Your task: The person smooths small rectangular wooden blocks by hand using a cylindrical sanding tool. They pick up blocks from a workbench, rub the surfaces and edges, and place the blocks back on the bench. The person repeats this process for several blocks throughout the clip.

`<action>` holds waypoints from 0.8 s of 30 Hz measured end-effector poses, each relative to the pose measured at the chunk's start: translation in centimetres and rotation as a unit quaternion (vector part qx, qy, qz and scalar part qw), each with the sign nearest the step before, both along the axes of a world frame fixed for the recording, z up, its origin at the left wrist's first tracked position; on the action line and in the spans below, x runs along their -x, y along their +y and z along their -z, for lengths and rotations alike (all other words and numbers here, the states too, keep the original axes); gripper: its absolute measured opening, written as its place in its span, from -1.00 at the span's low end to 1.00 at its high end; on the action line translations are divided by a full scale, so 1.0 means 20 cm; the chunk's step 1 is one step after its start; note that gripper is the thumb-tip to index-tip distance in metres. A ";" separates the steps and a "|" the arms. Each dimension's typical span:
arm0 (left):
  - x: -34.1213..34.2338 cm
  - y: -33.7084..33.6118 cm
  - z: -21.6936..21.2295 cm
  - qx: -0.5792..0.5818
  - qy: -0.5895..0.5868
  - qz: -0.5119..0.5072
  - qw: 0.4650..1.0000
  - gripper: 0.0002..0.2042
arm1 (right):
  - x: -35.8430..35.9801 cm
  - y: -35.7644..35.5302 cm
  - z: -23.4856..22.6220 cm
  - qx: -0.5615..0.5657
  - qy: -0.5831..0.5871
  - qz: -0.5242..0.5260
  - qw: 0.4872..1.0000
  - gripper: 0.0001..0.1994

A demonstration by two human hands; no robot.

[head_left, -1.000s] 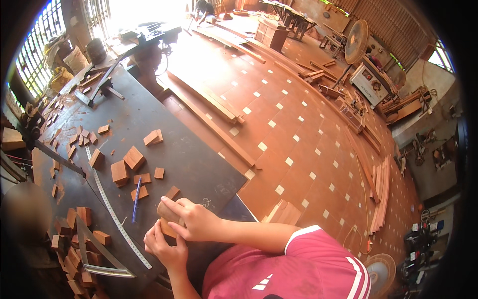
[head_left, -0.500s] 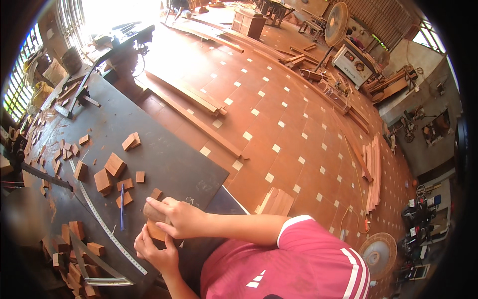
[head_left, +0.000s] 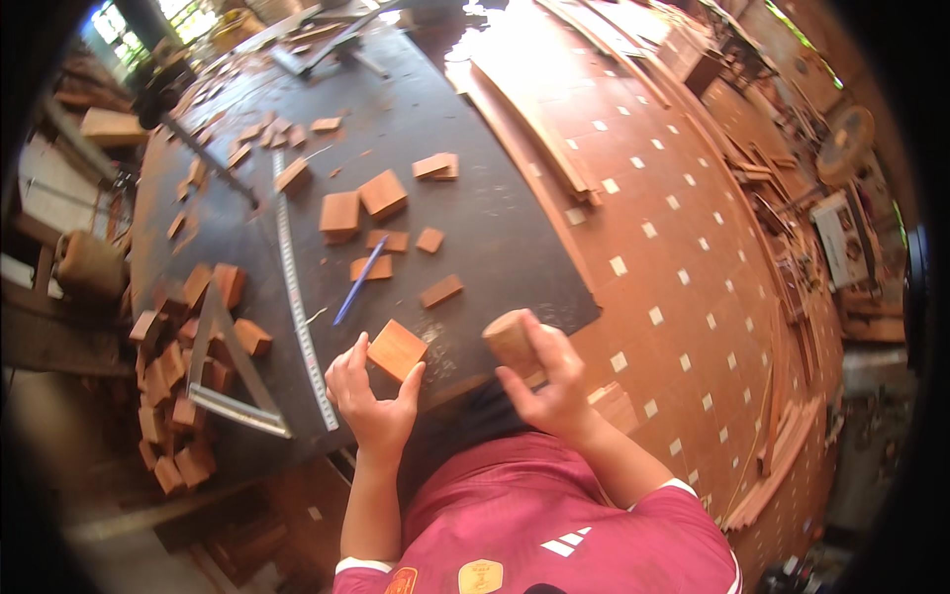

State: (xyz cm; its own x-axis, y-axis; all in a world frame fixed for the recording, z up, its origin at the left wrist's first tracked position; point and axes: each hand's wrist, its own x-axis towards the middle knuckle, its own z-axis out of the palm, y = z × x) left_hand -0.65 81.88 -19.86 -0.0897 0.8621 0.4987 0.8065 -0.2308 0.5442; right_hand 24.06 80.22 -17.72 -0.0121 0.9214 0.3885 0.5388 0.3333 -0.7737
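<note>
The left hand (head_left: 374, 401) has the block (head_left: 398, 349) pinched between thumb and fingers at opposite sides, its broad face turned up. The right hand (head_left: 554, 381) is curled around the cylinder (head_left: 509, 340), thumb on the near side and fingers on the far side. For good handling of the pair, the left grip would best stay low on the block's sides, leaving the face and edges free; the cylinder calls for a firm hold, since a round side could roll in the fingers. Even, light pressure should suit both.

The block lies just beyond the left palm, to the left of the cylinder and apart from it. Both are over the near edge of the bench (head_left: 515, 262); whether the block touches the top, I cannot tell. Beyond the block lies a small offcut (head_left: 440, 290), with the pen (head_left: 362, 282) to its left. Farther off stand two thick cubes (head_left: 361, 205), side by side, and near the bench's far end rests a clamp (head_left: 341, 42).
</note>
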 end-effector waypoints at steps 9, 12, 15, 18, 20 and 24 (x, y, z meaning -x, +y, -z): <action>0.16 0.04 -0.03 0.072 0.033 -0.002 0.997 -0.16 | -0.02 -0.03 0.03 -0.002 0.000 0.000 1.000 -0.22; 0.15 0.02 -0.08 0.006 0.067 -0.033 0.997 -0.15 | -0.04 -0.03 0.04 0.002 0.012 0.002 1.000 -0.22; 0.15 0.02 -0.11 -0.003 0.092 -0.045 0.995 -0.14 | -0.04 -0.04 0.03 0.013 0.007 0.002 1.000 -0.22; 0.18 0.04 -0.10 0.007 0.061 -0.036 0.997 -0.16 | -0.03 -0.03 0.03 0.014 0.007 -0.008 1.000 -0.22; 0.20 0.03 -0.12 -0.063 0.053 -0.050 0.995 -0.16 | -0.03 -0.04 0.03 0.014 0.008 -0.009 1.000 -0.22; 0.22 0.05 -0.11 0.044 0.075 0.004 0.996 -0.16 | -0.02 -0.05 0.04 0.025 0.009 -0.016 1.000 -0.23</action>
State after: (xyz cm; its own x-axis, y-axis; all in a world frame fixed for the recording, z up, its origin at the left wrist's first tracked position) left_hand -4.97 82.94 -17.64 -0.0128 0.9034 0.4285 0.8791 -0.1940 0.4354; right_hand 24.43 79.14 -18.48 -0.0364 0.9387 0.3429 0.5148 0.3117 -0.7986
